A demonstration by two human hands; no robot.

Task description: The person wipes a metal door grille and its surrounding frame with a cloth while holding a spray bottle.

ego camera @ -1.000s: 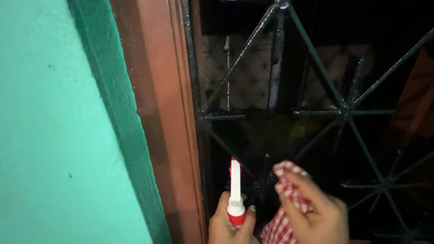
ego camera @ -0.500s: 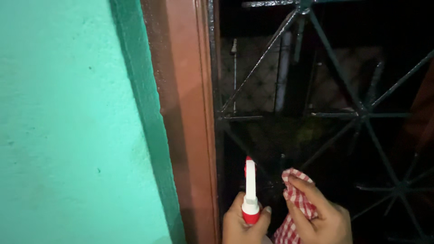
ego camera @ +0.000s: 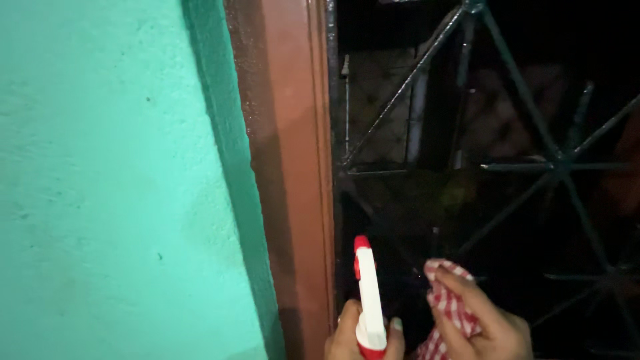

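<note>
— Since size sets the order, what fills most of the view?

— On the left, a turquoise wall (ego camera: 100, 180) with a darker green edge. Just beside it runs a reddish-brown wooden frame (ego camera: 293, 167), and right of that a black metal grille (ego camera: 520, 160) of crossing bars, with darkness behind.

— And the hands?

— Both sit low, near the bottom edge. My left hand (ego camera: 363, 340) is closed around the neck of a white and red spray bottle (ego camera: 369, 293), whose head points up toward the grille, just right of the frame. My right hand (ego camera: 490, 327) is clenched on a red-and-white checked cloth (ego camera: 450, 303), fingers pressing it close to a bar.

— How would you judge the handling?

— The sprayer head looks like stiff plastic, probably slick if wet; the neck below the trigger seems the sure grip. The bottle's body is out of view, so its weight I cannot tell. The cloth is soft and limp, and bunched in the fist it should hold well.

— Anything in the way?

— The bars cross tightly, leaving narrow gaps, and I'd guess loose cloth could snag on the joints. The frame crowds the nozzle's left side.
</note>
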